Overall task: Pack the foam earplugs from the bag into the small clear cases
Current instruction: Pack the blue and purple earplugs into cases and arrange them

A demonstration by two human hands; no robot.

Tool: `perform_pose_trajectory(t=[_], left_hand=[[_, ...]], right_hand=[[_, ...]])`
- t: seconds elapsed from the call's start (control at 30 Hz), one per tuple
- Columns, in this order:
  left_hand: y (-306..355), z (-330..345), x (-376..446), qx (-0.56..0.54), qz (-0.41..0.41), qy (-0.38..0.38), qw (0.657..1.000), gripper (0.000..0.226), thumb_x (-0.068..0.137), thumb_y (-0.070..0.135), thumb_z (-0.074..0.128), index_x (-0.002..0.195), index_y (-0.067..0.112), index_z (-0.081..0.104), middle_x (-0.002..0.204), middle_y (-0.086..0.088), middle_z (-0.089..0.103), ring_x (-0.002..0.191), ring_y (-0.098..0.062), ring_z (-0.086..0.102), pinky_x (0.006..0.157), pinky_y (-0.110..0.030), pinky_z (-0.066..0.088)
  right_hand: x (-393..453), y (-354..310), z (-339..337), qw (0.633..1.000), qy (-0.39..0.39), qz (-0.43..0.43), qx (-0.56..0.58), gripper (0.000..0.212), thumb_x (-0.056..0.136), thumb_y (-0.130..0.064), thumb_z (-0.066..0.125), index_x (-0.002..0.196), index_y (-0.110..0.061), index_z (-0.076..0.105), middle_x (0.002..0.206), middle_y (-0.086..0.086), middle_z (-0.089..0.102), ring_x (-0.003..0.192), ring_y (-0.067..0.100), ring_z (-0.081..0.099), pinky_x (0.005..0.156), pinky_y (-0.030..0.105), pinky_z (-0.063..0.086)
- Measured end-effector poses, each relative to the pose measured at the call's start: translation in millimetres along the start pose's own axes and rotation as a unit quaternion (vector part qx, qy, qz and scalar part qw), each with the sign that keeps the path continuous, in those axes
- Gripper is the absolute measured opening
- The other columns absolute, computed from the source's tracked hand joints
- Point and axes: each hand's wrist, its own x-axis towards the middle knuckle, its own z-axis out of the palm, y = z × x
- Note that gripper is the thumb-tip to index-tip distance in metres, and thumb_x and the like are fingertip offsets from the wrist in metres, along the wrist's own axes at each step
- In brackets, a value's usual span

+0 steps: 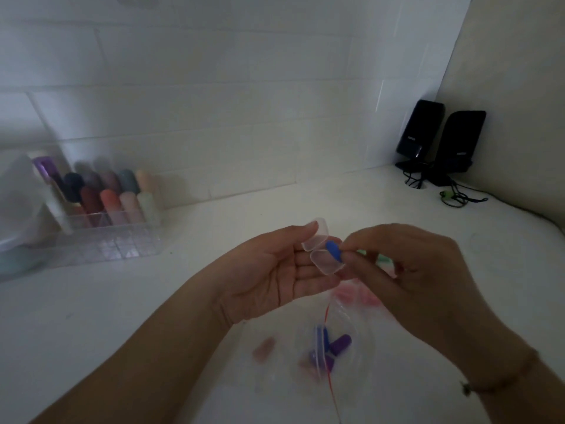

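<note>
Pinching a blue earplug (332,251) with my right hand (409,270), thumb and forefinger closed on its lower end, tip pointing up-left at the rim of the case (324,255). Left hand (275,270) cradles the case palm-up, fingers loosely curled under it, thumb on the hinged lid, which stands open. Plug is touching or just over the case's base; can't tell if it's inside. Both hands are raised above the desk (107,301). Below them lies the bag (333,347), clear with a red seal line, with blue and purple plugs (331,347) inside. Pink plugs (354,295) sit blurred just under my right hand, one more pinkish plug (263,348) left of the bag. Far left, a clear organizer (104,209) holds coloured tubes. Two black speakers (440,139) stand in the right corner, cables beside them. Bracelet (495,384) on my right wrist.
</note>
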Motion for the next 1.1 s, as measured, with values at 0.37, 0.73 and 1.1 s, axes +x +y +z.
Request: perform_pose_trajectory(t=[0.37, 0.73, 1.1], left_hand=[[0, -2, 0, 0.035, -0.015, 0.009, 0.999, 0.053, 0.073, 0.033, 0.07, 0.11, -0.006, 0.068, 0.112, -0.028, 0.065, 0.095, -0.03, 0.069, 0.088, -0.037, 0.057], [6, -6, 1, -0.013, 0.021, 0.073, 0.997, 0.06, 0.082, 0.029, 0.059, 0.124, -0.014, 0.052, 0.118, -0.034, 0.062, 0.098, -0.036, 0.069, 0.086, -0.035, 0.054], [5, -9, 3, -0.016, 0.02, 0.092, 0.995, 0.064, 0.082, 0.029, 0.06, 0.13, -0.013, 0.049, 0.124, -0.034, 0.059, 0.105, -0.038, 0.066, 0.084, -0.035, 0.055]], right_hand=[[-1, 0, 11, 0.998, -0.053, -0.029, 0.003, 0.019, 0.086, -0.031, 0.055, 0.091, -0.024, 0.072, 0.095, -0.013, 0.068, 0.076, 0.002, 0.062, 0.065, 0.025, 0.056], [-4, -18, -27, 0.922, -0.386, 0.007, 0.003, 0.017, 0.086, -0.054, 0.056, 0.1, -0.057, 0.065, 0.058, -0.027, 0.055, 0.058, -0.002, 0.053, 0.058, 0.009, 0.035], [-5, -42, 11, 0.907, -0.378, -0.033, -0.183, 0.03, 0.097, -0.035, 0.044, 0.126, -0.033, 0.052, 0.105, 0.0, 0.063, 0.097, 0.023, 0.06, 0.058, 0.022, 0.029]])
